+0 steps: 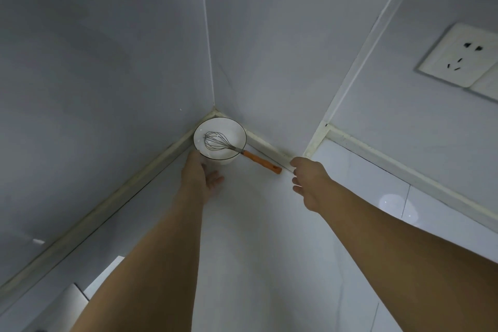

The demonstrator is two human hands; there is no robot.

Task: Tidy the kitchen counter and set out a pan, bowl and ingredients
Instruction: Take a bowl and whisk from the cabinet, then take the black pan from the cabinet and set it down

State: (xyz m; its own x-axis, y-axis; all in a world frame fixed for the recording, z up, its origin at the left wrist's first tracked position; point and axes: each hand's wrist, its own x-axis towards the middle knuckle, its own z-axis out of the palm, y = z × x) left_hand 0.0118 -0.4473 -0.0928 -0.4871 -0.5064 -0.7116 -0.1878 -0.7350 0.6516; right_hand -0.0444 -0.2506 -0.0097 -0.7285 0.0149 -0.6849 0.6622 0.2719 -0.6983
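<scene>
A white bowl (pixel 219 140) with a dark rim stands in the far corner of the white counter (pixel 250 237). A wire whisk (pixel 215 141) lies in it, its orange handle (pixel 262 162) sticking out over the rim to the right. My left hand (pixel 200 176) reaches to the bowl's near left side, fingers relaxed, the thumb side touching or almost touching the bowl. My right hand (pixel 310 182) hovers just right of the handle's end, fingers loosely bent, holding nothing.
Grey tiled walls (pixel 107 89) meet at the corner behind the bowl. A white wall socket (pixel 458 56) sits at the upper right. A pale upstand (pixel 404 167) runs along the counter's back edge. A lighter block (pixel 102 280) shows at the lower left.
</scene>
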